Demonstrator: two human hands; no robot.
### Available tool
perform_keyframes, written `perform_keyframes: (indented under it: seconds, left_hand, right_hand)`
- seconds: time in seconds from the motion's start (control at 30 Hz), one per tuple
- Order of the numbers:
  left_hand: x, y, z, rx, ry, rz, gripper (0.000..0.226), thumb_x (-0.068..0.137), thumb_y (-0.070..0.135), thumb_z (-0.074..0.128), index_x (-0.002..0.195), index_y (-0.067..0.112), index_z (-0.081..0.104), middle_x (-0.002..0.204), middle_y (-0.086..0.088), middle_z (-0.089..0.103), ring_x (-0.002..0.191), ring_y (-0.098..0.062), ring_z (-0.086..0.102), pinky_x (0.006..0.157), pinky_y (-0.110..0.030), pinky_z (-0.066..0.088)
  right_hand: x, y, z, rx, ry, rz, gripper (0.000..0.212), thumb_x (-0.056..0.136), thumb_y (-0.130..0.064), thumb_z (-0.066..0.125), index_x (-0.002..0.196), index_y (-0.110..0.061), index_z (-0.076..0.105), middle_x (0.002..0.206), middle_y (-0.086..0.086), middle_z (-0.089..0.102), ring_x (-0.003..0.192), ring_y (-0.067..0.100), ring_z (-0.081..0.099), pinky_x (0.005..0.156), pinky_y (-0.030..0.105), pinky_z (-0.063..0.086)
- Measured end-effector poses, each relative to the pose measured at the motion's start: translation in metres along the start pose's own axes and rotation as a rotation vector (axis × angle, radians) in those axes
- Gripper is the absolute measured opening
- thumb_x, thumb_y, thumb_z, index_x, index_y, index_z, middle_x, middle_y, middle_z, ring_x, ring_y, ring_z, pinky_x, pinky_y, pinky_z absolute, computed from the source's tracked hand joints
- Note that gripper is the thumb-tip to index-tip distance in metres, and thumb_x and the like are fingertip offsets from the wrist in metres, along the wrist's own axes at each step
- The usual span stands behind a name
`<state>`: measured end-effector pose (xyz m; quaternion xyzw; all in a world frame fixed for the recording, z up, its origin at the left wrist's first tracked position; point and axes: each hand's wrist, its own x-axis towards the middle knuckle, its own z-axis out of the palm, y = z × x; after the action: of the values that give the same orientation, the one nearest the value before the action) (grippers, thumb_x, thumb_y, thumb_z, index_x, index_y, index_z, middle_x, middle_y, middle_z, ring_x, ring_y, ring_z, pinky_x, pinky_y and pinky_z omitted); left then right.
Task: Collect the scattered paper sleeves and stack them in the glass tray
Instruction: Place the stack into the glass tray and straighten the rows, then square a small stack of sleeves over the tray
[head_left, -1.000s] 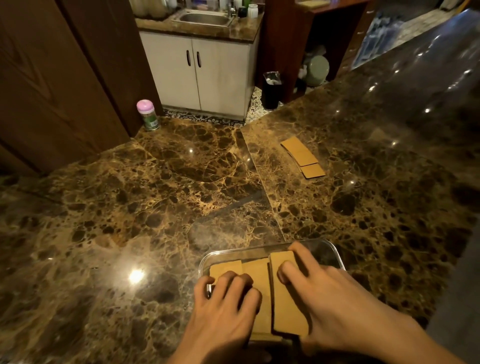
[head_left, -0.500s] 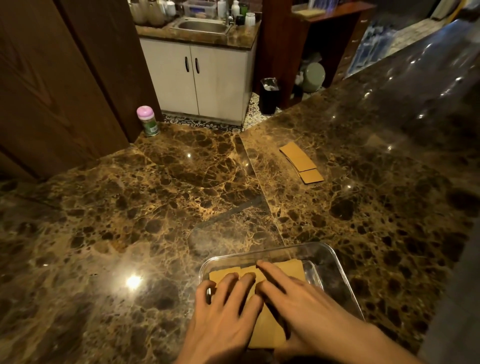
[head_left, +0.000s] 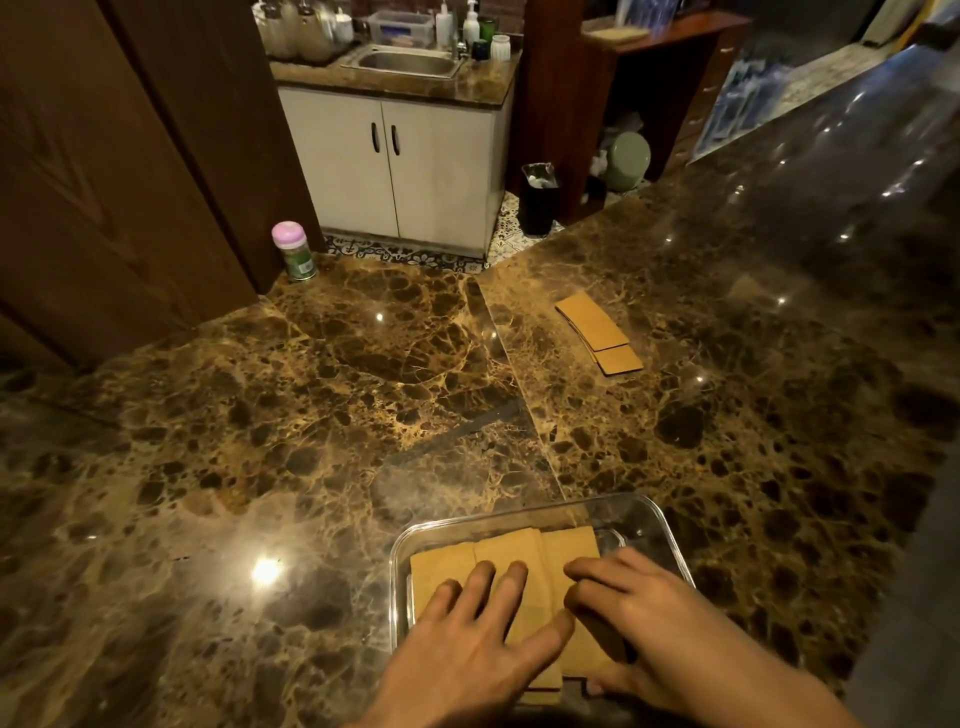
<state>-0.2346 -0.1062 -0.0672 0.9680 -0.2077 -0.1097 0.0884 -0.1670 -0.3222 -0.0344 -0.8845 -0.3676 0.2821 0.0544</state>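
Note:
A clear glass tray (head_left: 655, 512) sits on the marble counter at the near edge. Several tan paper sleeves (head_left: 511, 553) lie fanned and overlapping inside it. My left hand (head_left: 467, 639) rests flat on the sleeves, fingers spread. My right hand (head_left: 639, 618) lies beside it, fingers curled over the right-hand sleeve and thumb under its near edge. Farther out, right of the counter seam, a small pile of tan paper sleeves (head_left: 597, 332) lies loose on the stone.
A small jar with a pink lid (head_left: 292, 250) stands at the far left edge of the counter (head_left: 260, 441). Beyond the counter's far edge are white cabinets, a sink and a black bin on the floor.
Both hands slid back toward me over the sleeves in the tray, uncovering their far ends. The right-hand sleeve was pushed left against the others. The loose pile has not moved.

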Motion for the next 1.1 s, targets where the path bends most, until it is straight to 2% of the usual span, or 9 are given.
perform_keyframes:
  seconds: [0.2,0.33,0.47,0.57,0.63,0.67,0.8,0.97,1.1]
  left_hand:
    - [0.003,-0.009,-0.003,0.013,-0.019,-0.026,0.041,0.085,0.049,0.058,0.126,0.046,0.052,0.124,-0.012,0.069,0.103,-0.036,0.07,0.067,-0.045,0.058]
    - [-0.005,0.008,-0.003,-0.001,-0.044,0.014,0.039,0.083,0.058,0.062,0.12,0.049,0.056,0.117,-0.009,0.073,0.095,-0.032,0.073,0.062,-0.042,0.058]
    - [0.0,0.006,0.008,-0.121,-0.076,-0.128,0.048,0.089,0.078,0.024,0.116,0.052,0.054,0.112,0.016,0.069,0.095,-0.007,0.07,0.075,-0.021,0.056]
    - [-0.001,-0.006,-0.019,-0.532,-0.055,-0.074,0.051,0.076,0.09,0.028,0.106,0.053,0.047,0.106,0.043,0.047,0.103,0.012,0.044,0.08,-0.005,0.035]
    - [0.004,-0.008,-0.028,-0.513,0.374,-0.109,0.038,0.079,0.082,0.044,0.109,0.059,0.04,0.108,0.047,0.037,0.114,0.011,0.037,0.092,-0.008,0.028]
    - [0.013,-0.002,-0.039,-0.469,0.409,-0.056,0.033,0.082,0.079,0.045,0.109,0.06,0.039,0.108,0.046,0.035,0.116,0.008,0.041,0.095,-0.011,0.029]
    - [0.064,-0.04,-0.071,-0.35,0.351,0.027,0.042,0.089,0.074,0.039,0.121,0.051,0.053,0.124,0.034,0.047,0.114,0.012,0.046,0.1,-0.018,0.041]
    - [0.138,-0.081,-0.078,-0.56,0.319,-0.085,0.025,0.086,0.056,0.06,0.094,0.034,0.068,0.095,0.021,0.065,0.09,0.007,0.059,0.083,-0.019,0.048]
    - [0.183,-0.104,-0.062,-0.738,0.199,-0.196,0.014,0.085,0.041,0.069,0.083,0.028,0.071,0.078,0.013,0.075,0.075,0.002,0.069,0.077,-0.03,0.057]
  right_hand:
    - [-0.004,0.002,0.01,0.02,0.054,-0.001,0.067,0.095,-0.052,0.058,0.154,-0.033,0.032,0.169,-0.013,0.017,0.153,0.008,0.017,0.123,0.032,0.029]
    - [-0.003,0.003,0.004,0.037,0.064,-0.038,0.067,0.091,-0.071,0.05,0.148,-0.035,0.044,0.163,-0.014,0.026,0.148,0.005,0.022,0.12,0.031,0.033]
    - [0.006,0.01,-0.031,0.425,0.368,0.071,0.054,0.079,-0.082,0.056,0.096,-0.035,0.075,0.097,-0.021,0.07,0.095,-0.002,0.064,0.084,0.013,0.051]
    - [0.041,0.049,-0.056,0.598,0.836,0.247,0.031,0.084,-0.055,0.072,0.075,-0.026,0.072,0.066,-0.006,0.068,0.064,0.009,0.065,0.064,0.021,0.051]
    - [0.078,0.087,-0.072,0.552,0.911,0.409,0.02,0.085,-0.043,0.078,0.085,-0.023,0.072,0.069,-0.003,0.072,0.069,0.012,0.069,0.074,0.031,0.055]
    - [0.098,0.106,-0.079,0.52,0.898,0.48,0.023,0.084,-0.041,0.08,0.092,-0.021,0.072,0.079,-0.001,0.077,0.078,0.016,0.072,0.08,0.034,0.057]
    - [0.165,0.157,-0.093,0.399,0.75,0.674,0.056,0.08,-0.048,0.08,0.122,-0.015,0.063,0.121,0.009,0.072,0.112,0.03,0.067,0.095,0.04,0.054]
    - [0.214,0.185,-0.093,0.27,0.729,0.804,0.079,0.076,-0.065,0.074,0.129,-0.011,0.053,0.129,0.016,0.063,0.12,0.038,0.06,0.101,0.046,0.05]
    - [0.223,0.191,-0.092,0.206,0.736,0.85,0.066,0.085,-0.057,0.07,0.129,-0.011,0.051,0.123,0.014,0.07,0.117,0.038,0.063,0.096,0.042,0.053]
